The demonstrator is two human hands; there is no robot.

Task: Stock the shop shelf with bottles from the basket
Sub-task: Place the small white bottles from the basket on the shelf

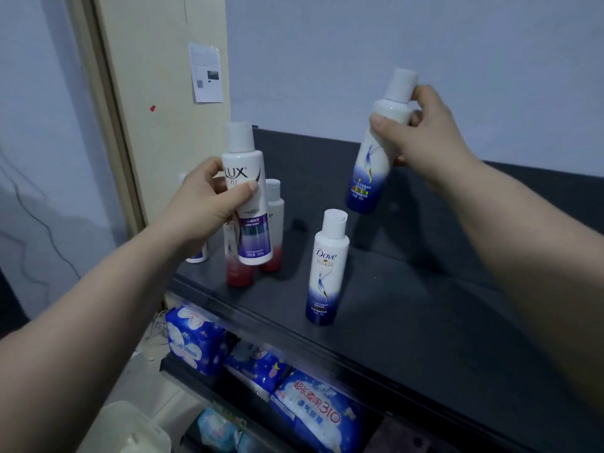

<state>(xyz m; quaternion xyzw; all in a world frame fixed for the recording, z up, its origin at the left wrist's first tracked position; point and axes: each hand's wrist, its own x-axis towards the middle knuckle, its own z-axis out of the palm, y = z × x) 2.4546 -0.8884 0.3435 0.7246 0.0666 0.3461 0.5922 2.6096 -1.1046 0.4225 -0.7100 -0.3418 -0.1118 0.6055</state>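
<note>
The left hand holds a white and purple Lux bottle in front of two bottles with red bottoms that stand at the left end of the dark shelf. The right hand grips a white and blue bottle near its top, tilted, up above the shelf and not touching it. A Dove bottle stands by itself on the shelf between the two hands, and blue packs lie on the shelf below.

Dark shelf, upright Dove bottle, red-bottomed bottles at left
</note>
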